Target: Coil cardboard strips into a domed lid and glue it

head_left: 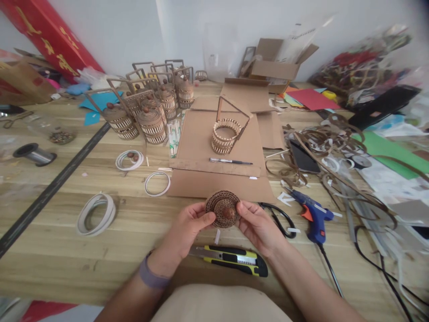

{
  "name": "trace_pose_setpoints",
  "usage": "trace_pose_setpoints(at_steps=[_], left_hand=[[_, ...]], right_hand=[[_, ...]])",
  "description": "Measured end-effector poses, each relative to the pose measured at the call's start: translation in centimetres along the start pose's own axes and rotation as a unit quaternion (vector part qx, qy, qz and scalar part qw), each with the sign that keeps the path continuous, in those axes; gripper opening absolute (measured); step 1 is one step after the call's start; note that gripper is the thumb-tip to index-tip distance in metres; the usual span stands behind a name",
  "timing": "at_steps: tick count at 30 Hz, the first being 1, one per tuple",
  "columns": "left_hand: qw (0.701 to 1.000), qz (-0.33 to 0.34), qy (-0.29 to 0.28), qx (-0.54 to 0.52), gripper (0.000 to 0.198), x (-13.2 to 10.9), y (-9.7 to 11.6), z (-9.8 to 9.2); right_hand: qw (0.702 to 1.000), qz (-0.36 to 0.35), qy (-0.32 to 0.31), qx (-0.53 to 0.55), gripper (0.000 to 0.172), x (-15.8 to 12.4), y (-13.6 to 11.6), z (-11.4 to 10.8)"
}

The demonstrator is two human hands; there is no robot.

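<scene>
Between my two hands is a round brown lid of coiled corrugated cardboard (217, 214) with a wooden bead knob on top. My left hand (192, 226) pinches its left edge with thumb and fingers. At the right edge, my right hand (256, 221) grips it the same way. Beyond them, a small open basket (226, 142) with a tall angular handle stands on a cardboard sheet (194, 134). A pen (230, 161) lies in front of the basket. Just below my hands rests a yellow and black utility knife (231, 260), its blade end pointing left.
Several lidded baskets with handles (152, 123) stand at the back left. A blue glue gun (313, 217) and black-handled scissors (283, 223) lie to the right, near tangled brown strips (335, 134). Rolls of white strip (97, 214) and a wire spool (35, 154) sit at left.
</scene>
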State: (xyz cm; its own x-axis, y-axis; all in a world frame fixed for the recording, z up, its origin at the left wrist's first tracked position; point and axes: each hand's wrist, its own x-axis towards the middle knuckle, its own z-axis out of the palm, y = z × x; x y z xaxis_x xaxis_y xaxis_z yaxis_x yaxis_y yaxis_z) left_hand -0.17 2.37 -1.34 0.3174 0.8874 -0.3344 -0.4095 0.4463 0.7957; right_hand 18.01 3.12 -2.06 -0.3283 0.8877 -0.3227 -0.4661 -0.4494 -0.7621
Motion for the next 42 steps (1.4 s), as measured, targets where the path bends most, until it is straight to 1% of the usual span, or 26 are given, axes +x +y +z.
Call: trace_pose_setpoints(at_steps=[3,6,9,13,18,21,27,32,38,42], left_hand=[[1.000,-0.003,0.008,-0.009,0.040,0.09,-0.14,-0.20],[0.999,0.012,0.022,-0.024,0.043,0.19,-0.46,-0.37],[0.999,0.018,0.037,-0.009,0.041,0.17,-0.67,-0.38],[1.000,0.013,0.027,0.006,0.038,0.00,-0.56,-0.23],[1.000,-0.005,0.017,-0.016,0.037,-0.05,-0.30,-0.15],[0.999,-0.006,0.017,-0.027,0.038,0.02,-0.22,-0.02],[0.998,0.025,0.053,-0.008,0.038,0.05,-0.05,0.23],[0.999,0.008,0.033,-0.017,0.040,-0.05,0.11,0.20],[0.999,-0.014,0.005,-0.034,0.041,-0.02,0.09,0.17],[0.999,-0.012,0.012,-0.035,0.042,0.10,-0.08,-0.13]], right_hand=[[1.000,0.009,-0.002,0.002,0.027,-0.02,-0.01,-0.07],[1.000,0.010,-0.007,-0.008,0.027,-0.15,-0.21,0.07],[0.999,0.007,-0.009,-0.037,0.028,-0.34,-0.51,0.27],[0.997,-0.005,0.010,-0.074,0.032,-0.44,-0.64,0.20],[0.999,0.004,0.012,-0.048,0.031,-0.30,-0.39,-0.19],[0.998,0.000,0.018,-0.052,0.031,-0.24,-0.24,-0.22],[0.995,-0.024,0.019,-0.095,0.035,-0.29,-0.14,0.07],[0.995,0.002,-0.007,-0.100,0.036,-0.42,-0.37,0.08],[0.995,0.007,-0.011,-0.103,0.036,-0.53,-0.51,0.08],[0.993,0.008,-0.026,-0.111,0.036,-0.58,-0.70,0.06]])
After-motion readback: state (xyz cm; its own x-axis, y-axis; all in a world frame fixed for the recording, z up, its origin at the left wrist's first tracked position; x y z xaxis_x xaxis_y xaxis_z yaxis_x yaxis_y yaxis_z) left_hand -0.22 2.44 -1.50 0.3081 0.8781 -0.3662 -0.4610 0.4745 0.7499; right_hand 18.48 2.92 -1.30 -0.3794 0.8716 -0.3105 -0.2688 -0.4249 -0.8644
